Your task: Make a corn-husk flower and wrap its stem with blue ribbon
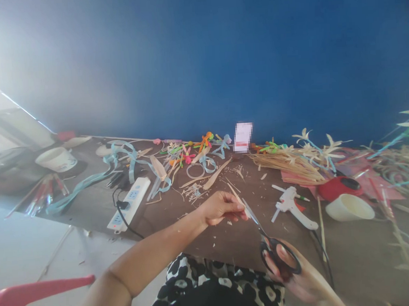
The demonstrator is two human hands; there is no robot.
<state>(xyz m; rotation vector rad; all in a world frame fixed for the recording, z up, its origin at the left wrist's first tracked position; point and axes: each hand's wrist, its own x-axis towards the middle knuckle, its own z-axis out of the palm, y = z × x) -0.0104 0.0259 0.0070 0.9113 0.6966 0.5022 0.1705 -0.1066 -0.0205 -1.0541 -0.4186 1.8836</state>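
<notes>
Over the near part of the brown table, my left hand (225, 208) is closed in a pinch on a thin, pale strip of dried husk (234, 193). The strip points up and away from the fingertips. My right hand (297, 276) grips black-handled scissors (270, 241), with fingers and thumb through the loops. Their metal blades reach up to the strip beside my left fingertips; whether they touch it I cannot tell. Small pale scraps (196, 190) and a curled dry husk (217, 176) lie beyond my left hand.
A white glue gun (293, 207) with a black cord lies right of the scissors. A power strip (129, 206) with plugs is at left. Dried stalks (288, 166), a white cup (349, 207) and husk flowers (329, 150) are at right. A blue wall (199, 70) rises behind.
</notes>
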